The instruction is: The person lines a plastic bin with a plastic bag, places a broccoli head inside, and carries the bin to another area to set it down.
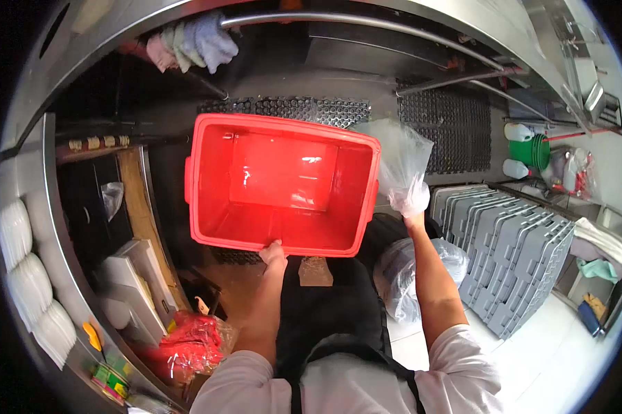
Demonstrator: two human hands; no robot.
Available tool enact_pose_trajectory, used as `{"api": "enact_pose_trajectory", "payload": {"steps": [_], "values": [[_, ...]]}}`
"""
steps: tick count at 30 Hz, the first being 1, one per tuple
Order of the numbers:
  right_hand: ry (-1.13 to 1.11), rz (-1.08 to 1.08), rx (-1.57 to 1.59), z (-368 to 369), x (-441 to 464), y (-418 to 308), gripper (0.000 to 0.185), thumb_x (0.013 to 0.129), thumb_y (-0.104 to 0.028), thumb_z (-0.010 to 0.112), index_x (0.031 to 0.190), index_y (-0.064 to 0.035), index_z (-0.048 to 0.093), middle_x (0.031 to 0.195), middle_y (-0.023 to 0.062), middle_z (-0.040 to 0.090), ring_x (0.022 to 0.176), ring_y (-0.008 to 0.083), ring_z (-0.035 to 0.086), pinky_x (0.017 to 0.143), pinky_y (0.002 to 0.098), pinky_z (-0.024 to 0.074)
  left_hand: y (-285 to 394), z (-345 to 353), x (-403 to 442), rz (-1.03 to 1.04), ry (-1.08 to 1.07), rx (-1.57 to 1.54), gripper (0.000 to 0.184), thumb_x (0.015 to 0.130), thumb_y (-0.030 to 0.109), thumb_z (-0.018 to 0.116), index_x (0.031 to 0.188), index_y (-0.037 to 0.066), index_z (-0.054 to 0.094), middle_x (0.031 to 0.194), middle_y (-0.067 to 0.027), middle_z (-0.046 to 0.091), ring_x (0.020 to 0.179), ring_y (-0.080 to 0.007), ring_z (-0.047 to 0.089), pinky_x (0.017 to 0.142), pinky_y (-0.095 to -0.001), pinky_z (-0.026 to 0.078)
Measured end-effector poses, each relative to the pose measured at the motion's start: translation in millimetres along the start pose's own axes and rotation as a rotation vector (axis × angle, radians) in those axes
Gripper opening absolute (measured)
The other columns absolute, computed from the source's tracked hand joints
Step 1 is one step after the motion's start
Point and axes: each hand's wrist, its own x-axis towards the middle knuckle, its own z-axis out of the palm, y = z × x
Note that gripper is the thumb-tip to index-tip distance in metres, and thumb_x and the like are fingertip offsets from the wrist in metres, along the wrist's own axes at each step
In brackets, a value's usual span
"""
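Pale sleeves (pixel 462 369) nearest, red tub (pixel 283 169) touches left grip (pixel 274 254), extending beyond it.

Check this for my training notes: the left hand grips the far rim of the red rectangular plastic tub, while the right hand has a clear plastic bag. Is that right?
Not quite: in the head view, the left hand grips the near rim of the red rectangular plastic tub, not the far one; the right hand has a clear plastic bag.
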Motion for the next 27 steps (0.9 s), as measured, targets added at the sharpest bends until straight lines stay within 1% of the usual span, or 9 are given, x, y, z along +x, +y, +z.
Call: {"api": "enact_pose_trajectory", "payload": {"steps": [3, 6, 8, 13, 20, 22, 24, 26, 27], "values": [[-0.081, -0.048, 0.036, -8, 2, 0, 0.087, 0.078, -0.033, 0.066, 0.142, 0.004, 0.019, 0.14, 0.0285, 0.03, 0.111, 0.041, 0.047, 0.091, 0.0466, 0.0392, 11, -11, 27, 0.104, 0.051, 0.094, 0.042, 0.065, 0.003, 0.068, 0.104, -0.01, 0.058, 0.098, -0.0191, 0.064, 0.08, -0.0278, 0.064, 0.067, -0.0401, 0.054], [-0.134, 0.315, 0.434, -4, -6, 1, 0.086, 0.079, -0.03, 0.064, 0.144, -0.0001, 0.017, 0.14, 0.0244, 0.033, 0.113, 0.0384, 0.044, 0.096, 0.0459, 0.036, 43, -28, 84, 0.365, 0.077, 0.102, 0.033, 0.063, 0.002, 0.069, 0.095, -0.006, 0.063, 0.094, -0.0152, 0.066, 0.086, -0.0259, 0.063, 0.082, -0.0376, 0.05], [-0.128, 0.419, 0.661, 84, -63, 58, 0.071, 0.082, -0.027, 0.062, 0.141, -0.0068, 0.028, 0.134, 0.0129, 0.042, 0.111, 0.0302, 0.045, 0.093, 0.0404, 0.039, 106, -45, 80, 0.51, 0.072, 0.202, 0.029, 0.065, 0.001, 0.068, 0.093, -0.005, 0.064, 0.094, -0.0127, 0.066, 0.082, -0.0233, 0.062, 0.075, -0.0368, 0.051], [-0.269, 0.892, 1.129, 87, -95, 52, 0.06, 0.087, -0.035, 0.058, 0.139, -0.0167, 0.034, 0.136, 0.004, 0.04, 0.12, 0.0241, 0.041, 0.088, 0.0408, 0.0434, 186, -50, 126, 0.255, -0.237, 0.071, 0.037, 0.067, 0.0, 0.068, 0.102, -0.006, 0.058, 0.099, -0.0164, 0.063, 0.082, -0.0239, 0.062, 0.072, -0.036, 0.051], [-0.021, 1.388, 1.494, 67, -69, 13, 0.052, 0.089, -0.042, 0.053, 0.135, -0.0198, 0.039, 0.129, 0.0018, 0.047, 0.116, 0.0227, 0.045, 0.08, 0.0404, 0.0479, 155, -66, -22, 1.263, -0.063, 0.67, 0.077, 0.071, 0.009, 0.071, 0.133, -0.007, 0.028, 0.125, -0.0232, 0.048, 0.116, -0.03, 0.049, 0.098, -0.0359, 0.039], [0.156, 1.387, 1.572, 63, -63, 22, 0.047, 0.091, -0.041, 0.049, 0.129, -0.0134, 0.045, 0.121, 0.0022, 0.053, 0.107, 0.0207, 0.05, 0.084, 0.0373, 0.0441, 132, -83, -51, 1.034, -0.502, 0.399, 0.079, 0.074, 0.01, 0.071, 0.137, -0.005, 0.025, 0.129, -0.0234, 0.044, 0.121, -0.0287, 0.045, 0.101, -0.0348, 0.036], [0.544, 1.268, 1.652, 84, -49, 46, 0.043, 0.091, -0.036, 0.047, 0.122, -0.0065, 0.05, 0.117, 0.0049, 0.055, 0.103, 0.0205, 0.051, 0.087, 0.0362, 0.041, 122, -99, -116, 0.995, -0.497, 0.558, 0.079, 0.075, 0.012, 0.072, 0.137, -0.003, 0.026, 0.129, -0.0223, 0.045, 0.12, -0.0285, 0.045, 0.101, -0.0343, 0.036], [0.764, 1.338, 1.805, 26, 7, 114, 0.025, 0.091, -0.022, 0.043, 0.104, -0.0044, 0.055, 0.098, 0.0075, 0.057, 0.091, 0.0203, 0.053, 0.084, 0.037, 0.0427, 85, -123, -150, 0.618, -0.377, 0.704, 0.08, 0.074, 0.014, 0.074, 0.137, -0.001, 0.027, 0.128, -0.0214, 0.046, 0.118, -0.0279, 0.046, 0.099, -0.0355, 0.037], [0.709, 1.331, 1.746, 8, 15, 134, 0.024, 0.09, -0.02, 0.043, 0.103, -0.0038, 0.055, 0.096, 0.0071, 0.058, 0.089, 0.0201, 0.054, 0.081, 0.0356, 0.0435, 73, -125, -159, 0.734, -0.412, 0.729, 0.081, 0.073, 0.015, 0.075, 0.137, -0.001, 0.028, 0.127, -0.0213, 0.047, 0.116, -0.0278, 0.048, 0.099, -0.036, 0.038]]}}
